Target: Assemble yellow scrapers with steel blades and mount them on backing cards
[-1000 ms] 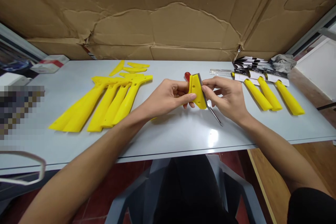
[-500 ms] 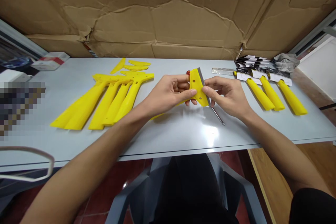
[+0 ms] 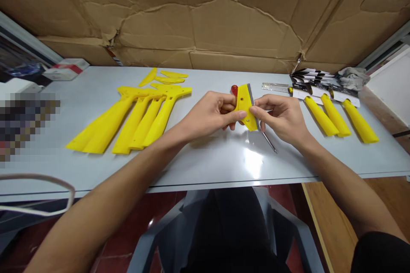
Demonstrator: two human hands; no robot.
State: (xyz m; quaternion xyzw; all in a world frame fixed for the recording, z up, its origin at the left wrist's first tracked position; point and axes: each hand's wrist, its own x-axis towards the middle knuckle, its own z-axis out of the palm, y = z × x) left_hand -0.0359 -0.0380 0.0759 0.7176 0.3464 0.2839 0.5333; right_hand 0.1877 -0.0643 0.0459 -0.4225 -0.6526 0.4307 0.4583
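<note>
As it's held, yellow piece (image 3: 246, 106), steep long axis, dark edge (image 3: 251, 94) right.

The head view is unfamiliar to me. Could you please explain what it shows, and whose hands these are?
No machine works here. The camera sits on a person's head, looking forward and down, so the bare hands are the wearer's own. The left hand holds a flat yellow piece; the right hand pinches its gray edge. A red-handled screwdriver shows behind them; I cannot tell whether it is held. On the pale table, yellow handles and thin yellow strips lie to the left. To the right, more yellow handles carry black-and-white cards.
</note>
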